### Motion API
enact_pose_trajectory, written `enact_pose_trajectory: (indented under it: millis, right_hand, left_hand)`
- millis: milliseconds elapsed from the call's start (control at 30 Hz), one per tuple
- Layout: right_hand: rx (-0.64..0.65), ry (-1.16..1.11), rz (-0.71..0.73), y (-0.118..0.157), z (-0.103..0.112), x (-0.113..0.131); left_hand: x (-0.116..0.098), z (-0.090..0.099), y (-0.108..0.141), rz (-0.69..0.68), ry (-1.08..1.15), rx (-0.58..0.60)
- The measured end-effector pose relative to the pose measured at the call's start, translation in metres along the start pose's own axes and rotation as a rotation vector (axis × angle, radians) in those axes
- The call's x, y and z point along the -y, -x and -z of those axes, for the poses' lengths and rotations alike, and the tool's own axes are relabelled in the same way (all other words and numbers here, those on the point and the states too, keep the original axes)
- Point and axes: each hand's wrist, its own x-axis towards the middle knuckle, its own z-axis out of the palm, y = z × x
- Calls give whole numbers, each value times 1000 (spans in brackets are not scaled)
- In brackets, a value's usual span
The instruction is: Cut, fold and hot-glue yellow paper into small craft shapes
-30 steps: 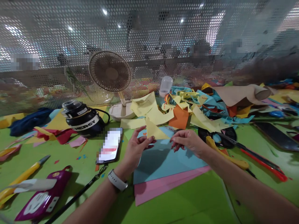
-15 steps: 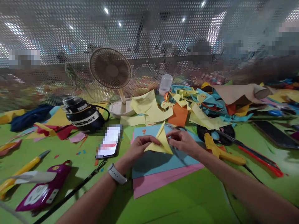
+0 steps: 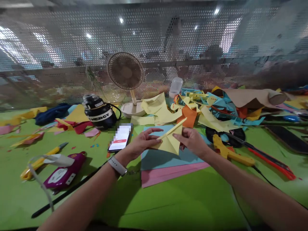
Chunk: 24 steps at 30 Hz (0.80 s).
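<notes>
A folded piece of yellow paper (image 3: 170, 143), with a raised crease along its middle, is held between my two hands. My left hand (image 3: 147, 141) pinches its left corner between thumb and fingers. On the other side, my right hand (image 3: 190, 139) grips the right edge, thumb in front and fingers partly hidden behind. Below the folded piece lie blue paper sheets (image 3: 154, 162), with pink paper (image 3: 158, 178) showing under their near edge on the green table. A white watch band circles my left wrist.
Left of the sheets are a phone (image 3: 120, 138), a black bottle (image 3: 99, 112), a purple power bank (image 3: 64, 171) and a yellow cutter (image 3: 43, 162). A fan (image 3: 126, 72) and paper scraps (image 3: 204, 104) stand behind. At right lie a yellow glue gun (image 3: 231, 154) and a red cutter (image 3: 271, 163).
The view has shifted, so the table things appear further right. The yellow paper has turned and shows more of its folded face. My left fingers have spread a little; both hands still hold it.
</notes>
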Motion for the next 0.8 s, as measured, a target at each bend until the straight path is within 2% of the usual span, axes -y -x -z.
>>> enact_pose_trajectory:
  millis: [100, 200, 300, 367, 500, 633, 700, 800]
  right_hand:
    - [-39, -92, -69, -1, -2, -2]
    - [-86, -200, -130, -2, -6, -5]
    - [-104, -258, -156, -3, -9, -6]
    - [-91, -262, -160, -3, -11, -7]
    - [-27, -209, -117, -2, -18, -14]
    - [-14, -136, -10, -2, -21, -23]
    - [30, -95, -14, -3, -17, -21]
    - [161, 21, -69, -6, -1, -8]
  left_hand:
    - [7, 5, 4, 78, 68, -231]
    - [15, 4, 5, 44, 178, -342]
    - [18, -3, 6, -33, 266, -341]
    - [19, -10, 8, -37, 301, -306]
    - [17, -23, 17, -29, 113, -226]
    - [16, -28, 21, -111, -56, -237]
    - [19, -25, 18, -141, -97, -237]
    - [24, -20, 14, -177, -94, -284]
